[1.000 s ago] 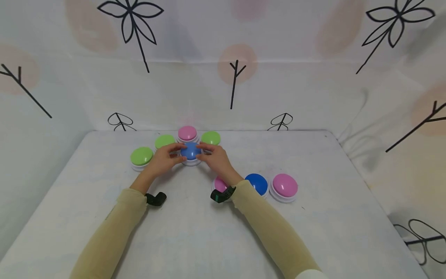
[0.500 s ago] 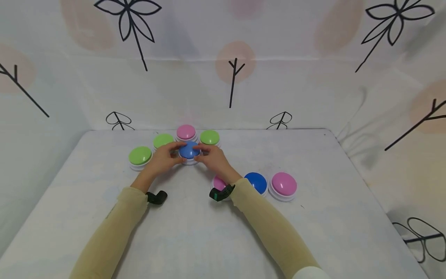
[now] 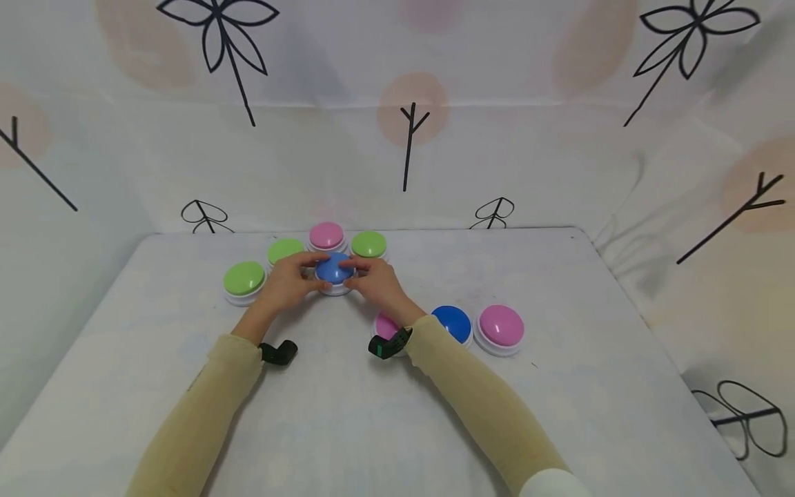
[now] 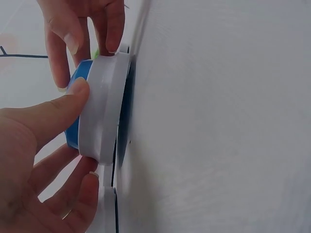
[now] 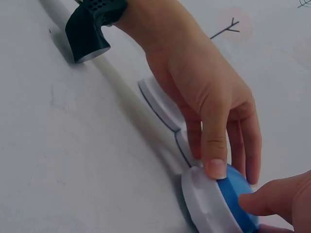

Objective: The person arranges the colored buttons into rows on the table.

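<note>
The fingers of the left hand (image 3: pixel 292 283) are bent around one side of the lighter blue button (image 3: pixel 334 269), with the thumb towards the near side; the fingers of the right hand (image 3: pixel 377 283) hold its opposite side in the same manner. So both hands are gripping one thing, and the gap between thumb and fingers is about filled by it. This button has a blue dome on a white base, and it is found not far from the far edge of the table (image 3: pixel 348 428), to the left of that edge's middle. In the left wrist view a dark shadow lies along its underside (I cannot tell if the base fully touches the table).

Just behind it, nearest to the far edge, stands a pink button (image 3: pixel 326 235). A green button (image 3: pixel 369 244) is at its right, a second green button (image 3: pixel 286 250) at its left, and a third green button (image 3: pixel 244 277) lies more towards the left edge.

Nearer to the table's right edge, three more make a row: a partly hidden pink button (image 3: pixel 385 324), a dark blue button (image 3: pixel 452 322) and a fully visible pink button (image 3: pixel 502 326). The right sleeve (image 3: pixel 484 400) covers part of this row. Beyond the far edge rises a white cloth (image 3: pixel 310 159) with drawn black plants.
</note>
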### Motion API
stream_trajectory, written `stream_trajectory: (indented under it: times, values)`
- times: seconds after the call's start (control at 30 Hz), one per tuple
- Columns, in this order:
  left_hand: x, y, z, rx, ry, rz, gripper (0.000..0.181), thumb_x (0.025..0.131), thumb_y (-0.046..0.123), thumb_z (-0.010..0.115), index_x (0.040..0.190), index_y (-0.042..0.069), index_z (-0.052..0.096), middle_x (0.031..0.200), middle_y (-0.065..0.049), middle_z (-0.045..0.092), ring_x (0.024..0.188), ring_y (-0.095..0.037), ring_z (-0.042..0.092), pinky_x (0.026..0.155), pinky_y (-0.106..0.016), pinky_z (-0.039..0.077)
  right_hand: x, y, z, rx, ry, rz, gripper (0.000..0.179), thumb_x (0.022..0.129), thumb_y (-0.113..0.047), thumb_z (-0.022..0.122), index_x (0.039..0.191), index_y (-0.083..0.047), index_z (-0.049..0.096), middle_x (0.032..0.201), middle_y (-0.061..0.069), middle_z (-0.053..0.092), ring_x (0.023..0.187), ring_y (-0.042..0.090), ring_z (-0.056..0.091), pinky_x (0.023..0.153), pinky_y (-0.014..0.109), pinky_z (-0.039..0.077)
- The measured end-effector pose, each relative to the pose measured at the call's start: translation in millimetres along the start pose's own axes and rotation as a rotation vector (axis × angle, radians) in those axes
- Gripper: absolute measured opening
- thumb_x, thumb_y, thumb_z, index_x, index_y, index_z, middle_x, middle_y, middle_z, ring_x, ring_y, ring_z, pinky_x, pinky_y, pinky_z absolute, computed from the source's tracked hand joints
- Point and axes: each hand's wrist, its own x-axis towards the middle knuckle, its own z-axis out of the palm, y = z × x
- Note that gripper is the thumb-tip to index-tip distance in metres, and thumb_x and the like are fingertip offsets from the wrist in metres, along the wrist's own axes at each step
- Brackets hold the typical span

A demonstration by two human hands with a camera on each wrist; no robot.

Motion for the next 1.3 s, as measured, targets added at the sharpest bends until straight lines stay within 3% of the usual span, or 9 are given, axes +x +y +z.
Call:
stream_trajectory:
  times: [0.27, 0.37, 0.6, 0.77, 1.07, 1.3]
  values:
    - [-0.4, 3.7, -3.3, -0.032, 0.033, 0.016, 0.055, 0.083, 0.017, 0.082, 0.134, 0.009, 0.062, 0.136, -0.016, 0.058, 0.124, -0.033, 0.054, 0.1, -0.048, 0.048, -1.9, -6.1, -2.0, -0.07, 0.039, -0.027, 0.035, 0.089, -0.013, 0.072, 0.124, -0.017, 0.072, 0.143, 0.002, 0.056, 0.118, 0.023, 0.056, 0.074, 0.024, 0.048]
    - [-1.7, 5.0, -4.0, -0.048, 0.05, 0.021, 0.057, 0.082, 0.018, 0.083, 0.135, 0.01, 0.062, 0.136, -0.014, 0.059, 0.123, -0.032, 0.055, 0.099, -0.047, 0.049, -3.1, -9.1, -3.9, -0.081, 0.046, -0.037, 0.035, 0.089, -0.015, 0.074, 0.125, -0.018, 0.072, 0.143, 0.0, 0.056, 0.119, 0.023, 0.056, 0.075, 0.025, 0.048]
    - [-3.9, 13.1, -6.4, -0.09, 0.091, 0.058, 0.056, 0.082, 0.022, 0.084, 0.133, 0.011, 0.063, 0.135, -0.008, 0.06, 0.118, -0.028, 0.057, 0.094, -0.046, 0.052, -7.1, -16.5, -13.9, -0.075, 0.069, -0.066, 0.037, 0.088, -0.018, 0.077, 0.125, -0.019, 0.072, 0.142, -0.004, 0.057, 0.121, 0.029, 0.058, 0.096, 0.037, 0.052]
    - [-4.3, 24.7, -4.5, -0.116, 0.105, 0.088, 0.053, 0.082, 0.024, 0.084, 0.13, 0.013, 0.065, 0.135, -0.005, 0.059, 0.118, -0.026, 0.057, 0.097, -0.044, 0.051, -14.1, -17.0, -22.9, -0.014, 0.083, -0.094, 0.037, 0.088, -0.018, 0.078, 0.125, -0.018, 0.072, 0.141, -0.004, 0.057, 0.128, 0.025, 0.054, 0.101, 0.036, 0.049]
    - [-4.6, 49.6, 10.5, -0.194, 0.098, 0.173, 0.048, 0.083, 0.021, 0.083, 0.127, 0.01, 0.068, 0.136, -0.006, 0.057, 0.122, -0.025, 0.055, 0.098, -0.04, 0.052, -34.4, -7.7, -48.7, 0.151, 0.083, -0.125, 0.037, 0.09, -0.014, 0.076, 0.127, -0.014, 0.07, 0.139, 0.0, 0.059, 0.132, 0.018, 0.05, 0.101, 0.03, 0.047]
    - [1.1, 68.2, 35.4, -0.206, 0.084, 0.236, 0.048, 0.083, 0.022, 0.084, 0.126, 0.009, 0.069, 0.132, -0.006, 0.059, 0.12, -0.026, 0.057, 0.094, -0.039, 0.054, -55.0, 3.8, -75.3, 0.126, 0.102, -0.089, 0.038, 0.092, -0.016, 0.073, 0.13, -0.017, 0.068, 0.146, -0.003, 0.052, 0.135, 0.022, 0.048, 0.103, 0.033, 0.046]
